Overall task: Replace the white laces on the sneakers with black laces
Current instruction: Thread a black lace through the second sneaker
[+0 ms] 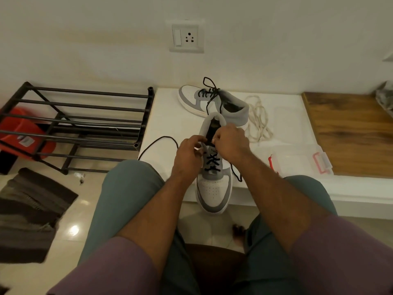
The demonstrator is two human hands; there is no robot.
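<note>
A white and grey sneaker (pixel 213 188) lies toe toward me at the edge of a white ledge (pixel 165 116), with a black lace (pixel 212 162) crossed through its lower eyelets. My left hand (pixel 189 154) grips the sneaker's left side near the upper eyelets. My right hand (pixel 230 142) pinches the lace at the tongue. One loose lace end (pixel 161 138) loops out to the left, another hangs off the right side. A second sneaker (pixel 212 101) lies behind, laced in black. The removed white laces (pixel 258 122) sit piled to its right.
A black metal shoe rack (pixel 85 124) stands at the left with a red bucket (pixel 23 133) behind it. A clear plastic box (pixel 297 160) with red clips and a wooden board (pixel 348 128) lie at the right. A dark mat (pixel 32 211) covers the floor.
</note>
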